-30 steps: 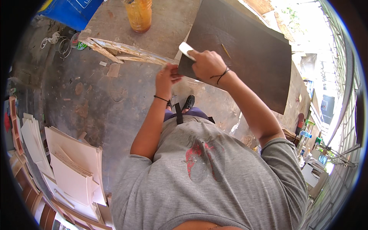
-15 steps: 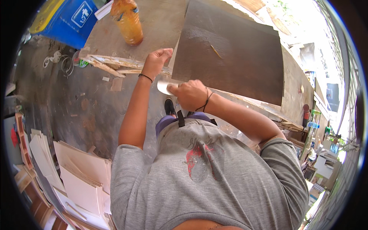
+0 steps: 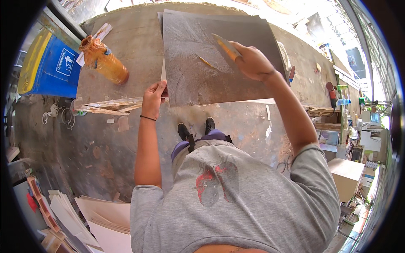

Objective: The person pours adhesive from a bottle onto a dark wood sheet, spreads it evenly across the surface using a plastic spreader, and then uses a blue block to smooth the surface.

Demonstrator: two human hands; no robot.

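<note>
A dark grey-brown sheet (image 3: pixel 236 84) lies on the worktable, its near edge at the table's front. Shiny wet streaks cover much of it, and a small streak of yellow-brown glue (image 3: pixel 206 61) sits near its middle. My right hand (image 3: pixel 255 63) grips a flat spreader (image 3: pixel 228 47) smeared with yellowish glue, over the sheet's upper right part. At the near left edge, my left hand (image 3: pixel 152 98) is closed with its thumb against the sheet; its fingers are partly hidden there. A pale edge shows beneath the sheet beside that hand.
An orange-stained plastic bottle (image 3: pixel 105 61) stands on the worktable (image 3: pixel 139 38) at left, near a blue bin (image 3: pixel 57 69) with a yellow lid. A red-grey power tool (image 3: pixel 331 95) is at the right end. Pale boards (image 3: pixel 105 215) lean at lower left.
My right hand has moved from in front of my body up over the sheet with the spreader. My left hand has come to the sheet's edge. The view has shifted, with the bottle now lower left.
</note>
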